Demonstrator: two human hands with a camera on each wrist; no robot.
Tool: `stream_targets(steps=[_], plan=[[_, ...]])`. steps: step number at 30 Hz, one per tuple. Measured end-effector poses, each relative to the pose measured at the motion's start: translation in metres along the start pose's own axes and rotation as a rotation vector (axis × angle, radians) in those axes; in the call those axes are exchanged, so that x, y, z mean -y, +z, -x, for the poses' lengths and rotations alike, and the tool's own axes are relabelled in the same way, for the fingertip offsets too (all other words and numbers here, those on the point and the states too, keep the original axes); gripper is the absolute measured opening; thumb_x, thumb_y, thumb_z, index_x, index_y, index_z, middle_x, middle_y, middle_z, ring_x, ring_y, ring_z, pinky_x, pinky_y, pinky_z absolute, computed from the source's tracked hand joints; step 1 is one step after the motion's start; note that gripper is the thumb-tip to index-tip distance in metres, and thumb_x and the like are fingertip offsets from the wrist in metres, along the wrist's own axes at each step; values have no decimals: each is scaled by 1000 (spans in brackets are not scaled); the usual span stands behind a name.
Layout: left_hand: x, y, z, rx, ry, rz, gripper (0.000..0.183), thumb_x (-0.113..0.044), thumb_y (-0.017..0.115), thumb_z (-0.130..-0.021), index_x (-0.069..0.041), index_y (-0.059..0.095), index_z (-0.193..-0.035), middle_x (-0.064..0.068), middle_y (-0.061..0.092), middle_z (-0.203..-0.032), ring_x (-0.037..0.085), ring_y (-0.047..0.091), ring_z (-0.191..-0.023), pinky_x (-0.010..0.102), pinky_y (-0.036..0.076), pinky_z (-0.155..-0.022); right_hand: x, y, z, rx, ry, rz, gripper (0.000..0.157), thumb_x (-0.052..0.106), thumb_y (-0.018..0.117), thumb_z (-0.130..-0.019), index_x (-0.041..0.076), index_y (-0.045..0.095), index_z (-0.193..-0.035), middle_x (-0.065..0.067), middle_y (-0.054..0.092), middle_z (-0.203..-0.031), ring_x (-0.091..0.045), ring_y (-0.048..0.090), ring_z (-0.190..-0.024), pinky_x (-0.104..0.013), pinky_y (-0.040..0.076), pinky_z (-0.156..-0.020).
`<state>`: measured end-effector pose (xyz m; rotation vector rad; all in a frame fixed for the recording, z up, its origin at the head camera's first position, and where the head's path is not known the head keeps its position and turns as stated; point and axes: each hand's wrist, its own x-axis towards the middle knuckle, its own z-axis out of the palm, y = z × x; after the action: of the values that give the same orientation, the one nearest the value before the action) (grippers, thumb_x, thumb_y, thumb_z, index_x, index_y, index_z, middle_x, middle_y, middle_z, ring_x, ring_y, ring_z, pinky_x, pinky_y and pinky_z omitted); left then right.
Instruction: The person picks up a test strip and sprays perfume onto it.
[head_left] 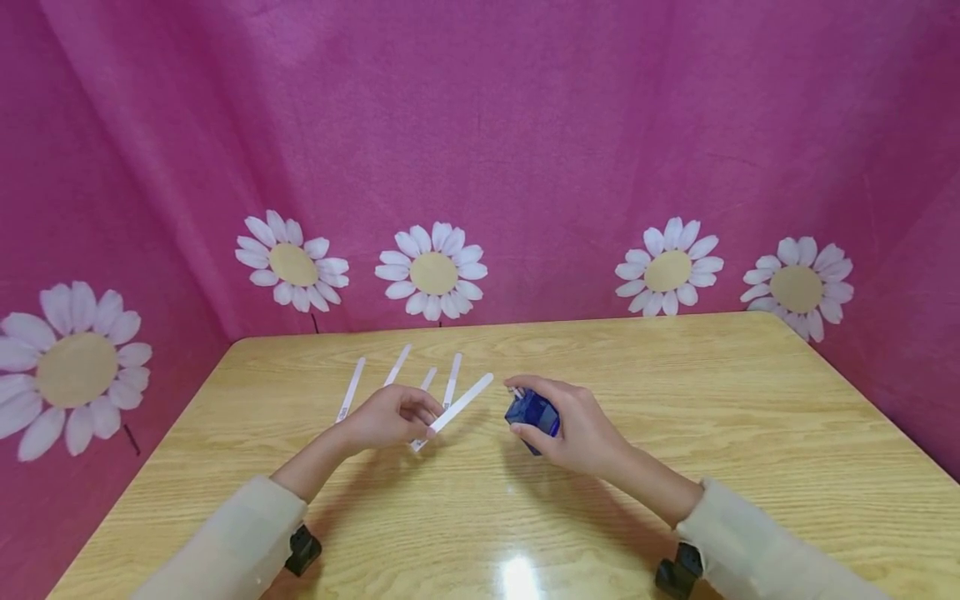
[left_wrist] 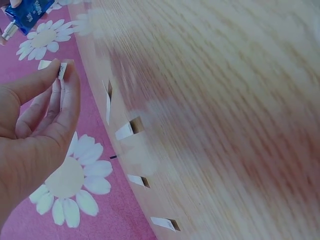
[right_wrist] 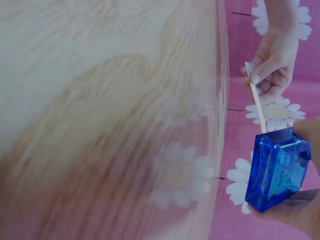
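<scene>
My left hand (head_left: 393,417) pinches a white paper test strip (head_left: 467,400) between thumb and fingertips, its long end slanting up toward the bottle. In the left wrist view, the printed end of that strip (left_wrist: 62,71) pokes out from the pinch. My right hand (head_left: 583,429) grips a blue glass perfume bottle (right_wrist: 280,170) above the table, fingers on one side and thumb on the other. A silvery spray nozzle (left_wrist: 9,31) tops the bottle, pointing toward the strip. A short gap separates strip tip and bottle in the head view.
Several more white strips (head_left: 351,388) lie spread on the wooden table (head_left: 712,400), behind and beside my left hand. A pink curtain (head_left: 525,167) printed with daisies hangs around the table's back and sides.
</scene>
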<state>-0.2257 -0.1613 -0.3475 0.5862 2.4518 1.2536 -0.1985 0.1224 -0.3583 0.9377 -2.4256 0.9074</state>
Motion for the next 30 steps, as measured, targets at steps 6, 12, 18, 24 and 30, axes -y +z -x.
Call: stream_targets(steps=[6,12,18,24,30], plan=[[6,-2,9,-3,-4,38,25,2,65,-84,8,65,-109,17,69,-94,12,66,-85,22,54,-71,3,-6,1,-19,-24,-18,52,21,75,-83,18,55,-132,-4,65,-127,-23,65,-111,-40,57,-87],[14,-8,22,-39,-44,62,25,0,69,-83,8,65,-106,12,69,-91,9,64,-82,23,55,-69,-3,-19,7,-10,-7,-40,61,15,71,-87,22,47,-142,-5,61,-127,-20,60,-107,-38,55,-82],[20,-12,26,-79,-47,40,28,-5,73,-81,8,66,-105,11,69,-89,9,63,-81,23,56,-69,-19,-32,19,-34,6,-43,64,10,70,-87,19,44,-144,-7,59,-125,-16,58,-102,-36,55,-80],[26,-20,34,-130,-41,1,28,-6,73,-81,6,66,-105,13,70,-90,10,63,-82,21,54,-70,-34,-42,31,-37,59,-50,61,11,73,-84,20,49,-140,-6,59,-127,-19,58,-106,-43,59,-79],[42,-36,46,-223,-54,12,30,-4,71,-82,9,64,-108,11,69,-88,6,59,-76,18,52,-66,-45,-47,36,-17,94,-48,61,12,71,-86,20,47,-141,-8,58,-128,-23,57,-109,-48,59,-76]])
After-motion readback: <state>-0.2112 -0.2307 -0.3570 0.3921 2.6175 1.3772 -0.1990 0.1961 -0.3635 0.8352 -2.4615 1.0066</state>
